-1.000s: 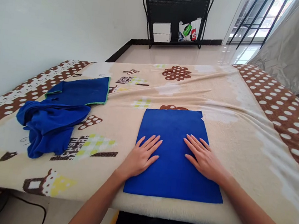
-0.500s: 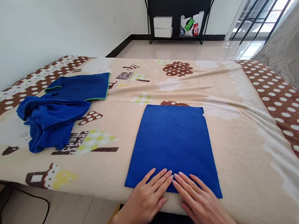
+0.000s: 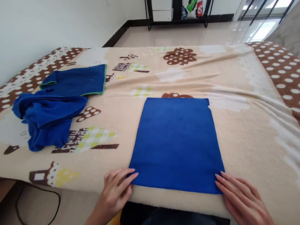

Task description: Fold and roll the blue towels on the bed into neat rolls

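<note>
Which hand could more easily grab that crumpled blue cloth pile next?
Probably the left hand: it touches the near-left corner of the flat blue square cloth, nearer the crumpled blue cloth pile. The right hand is at the near-right corner, farther away.

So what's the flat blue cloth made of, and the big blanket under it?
The blue cloth looks like soft microfibre or fleece: matte, faintly fuzzy, no shine, lying limp and flat. The blanket looks like plush fleece, probably synthetic: its cream surface is fluffy, with printed brown patterns and soft wrinkles.
</note>
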The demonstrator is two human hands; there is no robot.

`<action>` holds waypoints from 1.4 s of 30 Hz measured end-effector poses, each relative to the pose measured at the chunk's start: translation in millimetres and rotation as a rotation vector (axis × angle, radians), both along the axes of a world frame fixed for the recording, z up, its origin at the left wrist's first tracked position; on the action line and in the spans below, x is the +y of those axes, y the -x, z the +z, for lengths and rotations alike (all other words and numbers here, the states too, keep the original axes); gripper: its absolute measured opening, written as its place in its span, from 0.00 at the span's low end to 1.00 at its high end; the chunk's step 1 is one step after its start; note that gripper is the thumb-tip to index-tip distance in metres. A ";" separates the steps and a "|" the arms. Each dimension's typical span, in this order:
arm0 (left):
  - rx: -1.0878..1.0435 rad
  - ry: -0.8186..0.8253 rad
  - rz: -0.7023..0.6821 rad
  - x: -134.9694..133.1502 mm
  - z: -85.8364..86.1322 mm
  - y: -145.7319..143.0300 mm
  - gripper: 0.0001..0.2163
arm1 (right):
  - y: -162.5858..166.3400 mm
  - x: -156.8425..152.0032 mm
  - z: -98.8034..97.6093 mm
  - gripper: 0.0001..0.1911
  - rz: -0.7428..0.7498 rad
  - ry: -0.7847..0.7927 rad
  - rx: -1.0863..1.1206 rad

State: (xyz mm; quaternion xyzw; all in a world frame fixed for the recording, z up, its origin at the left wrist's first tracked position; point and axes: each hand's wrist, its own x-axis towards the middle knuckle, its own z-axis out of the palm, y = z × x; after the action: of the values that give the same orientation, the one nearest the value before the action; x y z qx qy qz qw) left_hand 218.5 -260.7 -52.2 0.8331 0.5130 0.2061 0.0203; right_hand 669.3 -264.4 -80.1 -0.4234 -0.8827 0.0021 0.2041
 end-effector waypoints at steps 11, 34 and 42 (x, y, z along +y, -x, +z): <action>-0.123 0.234 0.021 20.6 12.1 15.8 0.06 | -7.0 12.6 1.0 0.08 -0.180 0.180 0.245; -0.064 -0.021 0.282 18.7 4.3 -37.6 0.12 | 37.9 12.7 8.1 0.09 -0.341 -0.163 0.055; 0.092 -0.120 0.381 19.1 10.6 -63.4 0.09 | 79.2 11.9 7.8 0.16 -0.552 -0.268 -0.082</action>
State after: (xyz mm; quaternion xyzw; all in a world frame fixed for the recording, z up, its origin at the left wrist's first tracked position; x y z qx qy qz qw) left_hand 281.9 -241.6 -41.6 0.7293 0.6484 0.1980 -0.0921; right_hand 590.1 -252.5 -72.3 -0.6161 -0.7344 -0.1867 0.2152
